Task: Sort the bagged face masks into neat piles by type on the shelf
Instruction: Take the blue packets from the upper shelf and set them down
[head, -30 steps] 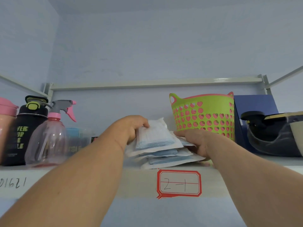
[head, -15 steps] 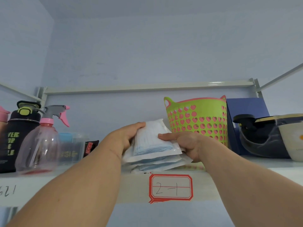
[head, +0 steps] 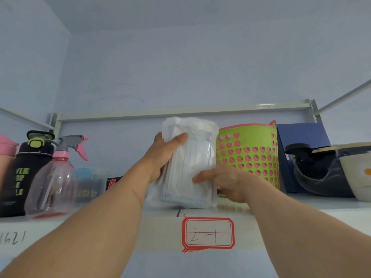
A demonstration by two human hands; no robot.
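A stack of bagged face masks (head: 190,163), clear bags with pale blue masks inside, stands upright on its lower edge on the shelf (head: 301,209). My left hand (head: 162,157) grips the stack's upper left side, thumb across the front. My right hand (head: 218,181) holds its lower right side, with the thumb on the front and the fingers behind. The bags overlap, so I cannot tell the types apart.
A green basket with pink hearts (head: 249,155) stands just right of the stack, then a blue box (head: 301,153), a dark bag (head: 321,173) and a bowl (head: 357,173). On the left are a spray bottle (head: 54,177), a black bottle (head: 22,173) and a small clear container (head: 90,185). A red label (head: 207,233) marks the shelf's front edge.
The masks lay in a flat fanned pile under both hands. Both hands have gathered them and tipped the stack upright on the shelf.
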